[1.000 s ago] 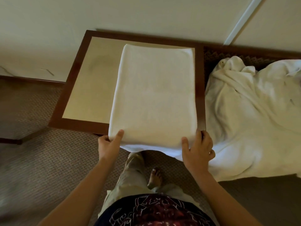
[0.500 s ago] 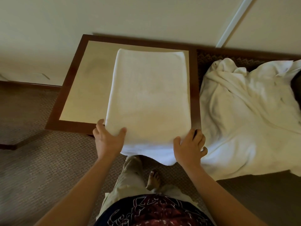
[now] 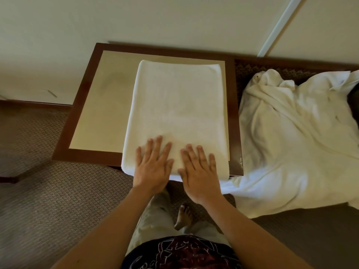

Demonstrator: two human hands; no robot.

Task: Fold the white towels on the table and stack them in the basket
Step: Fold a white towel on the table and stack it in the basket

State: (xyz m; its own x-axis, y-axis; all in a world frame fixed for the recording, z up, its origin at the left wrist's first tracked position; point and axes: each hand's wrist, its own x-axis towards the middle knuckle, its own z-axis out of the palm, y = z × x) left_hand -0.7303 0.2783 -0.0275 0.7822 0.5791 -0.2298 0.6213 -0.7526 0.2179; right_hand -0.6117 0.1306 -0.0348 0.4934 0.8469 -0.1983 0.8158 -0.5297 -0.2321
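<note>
Both hands lie flat, palms down, on the near end of the folded white towel (image 3: 177,113): the left hand (image 3: 153,167) and the right hand (image 3: 199,171) sit side by side, fingers straight and slightly spread, gripping nothing. Pressed this way they look to be smoothing the top layer and flattening the fold, so the stack of layers holds its shape before another fold or a lift.

That towel rests as a neat rectangle on the counter (image 3: 97,117), a pale surface with a dark wooden frame, set against the wall. It sits toward the right side of the counter, and its near edge overhangs the front rim a little where the hands press; a lower layer shows just under that edge. Keeping it square to the frame probably helps line up the edges.

To the right, just beside the counter, a heap of unfolded white towels (image 3: 291,136) lies crumpled and draped over a dark surface, one corner reaching under the counter's front right corner. These appear to be waiting their turn.

No basket can be seen from the head view, so the stacking step is judged not yet done. Patterned carpet (image 3: 38,200) covers the floor, and a bare foot (image 3: 182,218) stands below the hands.
</note>
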